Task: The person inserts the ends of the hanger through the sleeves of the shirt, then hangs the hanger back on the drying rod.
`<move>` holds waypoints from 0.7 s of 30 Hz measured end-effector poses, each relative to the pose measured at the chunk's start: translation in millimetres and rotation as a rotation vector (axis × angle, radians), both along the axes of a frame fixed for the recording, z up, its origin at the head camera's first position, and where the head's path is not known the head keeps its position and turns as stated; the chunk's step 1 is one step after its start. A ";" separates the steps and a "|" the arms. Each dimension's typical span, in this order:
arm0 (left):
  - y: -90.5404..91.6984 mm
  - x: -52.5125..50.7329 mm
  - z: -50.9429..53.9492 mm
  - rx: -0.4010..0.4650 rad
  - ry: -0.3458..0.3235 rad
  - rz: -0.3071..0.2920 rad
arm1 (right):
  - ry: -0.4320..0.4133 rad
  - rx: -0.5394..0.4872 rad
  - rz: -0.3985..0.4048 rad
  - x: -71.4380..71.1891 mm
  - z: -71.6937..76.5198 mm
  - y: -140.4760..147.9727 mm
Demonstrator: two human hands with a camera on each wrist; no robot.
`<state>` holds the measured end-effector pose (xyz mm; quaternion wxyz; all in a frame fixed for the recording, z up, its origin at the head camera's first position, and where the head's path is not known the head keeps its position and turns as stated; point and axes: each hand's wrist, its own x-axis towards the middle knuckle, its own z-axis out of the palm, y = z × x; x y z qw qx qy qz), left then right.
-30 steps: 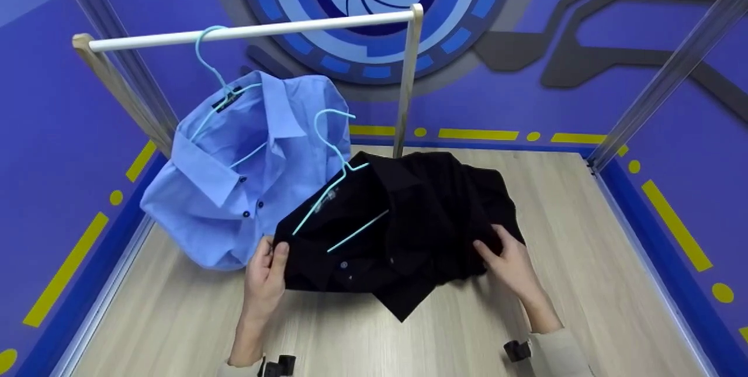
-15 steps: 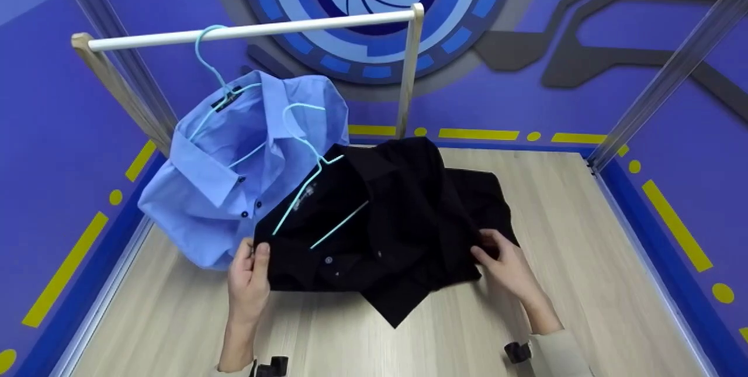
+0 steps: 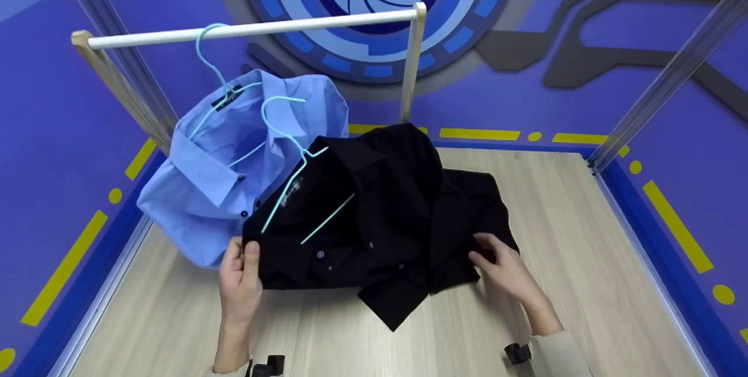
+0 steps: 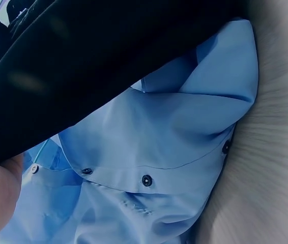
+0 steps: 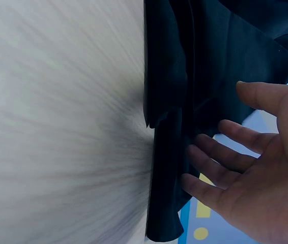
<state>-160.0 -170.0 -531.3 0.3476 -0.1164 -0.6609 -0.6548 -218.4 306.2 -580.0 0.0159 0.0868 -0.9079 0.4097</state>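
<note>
A black button-up shirt [image 3: 397, 184] is on a light-blue hanger [image 3: 304, 154], its collar spread and the hook free in the air. My left hand [image 3: 241, 286] pinches the shirt's left shoulder between thumb and fingers; its fingertips are hidden behind the cloth. At the other end, my right hand [image 3: 507, 272] is beside the black cloth. In the right wrist view its fingers [image 5: 205, 193] are spread and hold nothing. Behind the black shirt, a blue shirt [image 3: 198, 213] with dark buttons hangs on another light-blue hanger [image 3: 200, 52].
The rack's white rail [image 3: 257, 29] runs between two wooden posts, one being the right post [image 3: 412, 67]. A pale wooden tabletop [image 3: 561, 207] lies below. Blue printed panels, such as the right-hand wall [image 3: 695, 149], enclose the sides and back.
My left hand has moved left, taking the black shirt and its hanger along, so the hook now overlaps the blue shirt's collar. My right hand has barely moved.
</note>
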 end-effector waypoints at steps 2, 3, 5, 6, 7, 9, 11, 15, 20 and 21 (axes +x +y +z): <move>-0.6 0.2 1.3 0.004 0.000 0.010 | -0.008 0.007 0.006 0.8 -0.5 0.4; -0.9 0.3 1.7 0.007 0.000 0.014 | -0.014 0.010 0.009 1.3 -0.5 0.4; -1.3 0.6 3.2 0.013 -0.004 0.026 | -0.034 0.014 0.016 2.5 -0.4 0.9; -1.3 0.8 3.9 0.018 -0.008 0.030 | -0.046 0.015 0.020 3.1 -0.2 1.1; -1.5 1.0 4.6 0.022 -0.011 0.035 | -0.058 0.017 0.024 3.6 -0.2 1.1; -1.7 1.6 6.2 0.022 -0.015 0.044 | -0.084 0.020 0.032 4.6 0.0 1.3; -2.0 2.2 7.2 0.021 -0.018 0.050 | -0.107 0.030 0.046 5.6 0.2 1.5; -3.4 3.7 8.5 0.043 -0.030 0.056 | -0.128 0.045 0.063 6.4 -0.4 1.5; -5.8 5.5 10.3 0.067 -0.036 0.069 | -0.140 0.058 0.068 7.5 0.2 1.3; -6.4 5.9 10.4 0.072 -0.030 0.066 | -0.140 0.066 0.074 8.0 0.7 1.3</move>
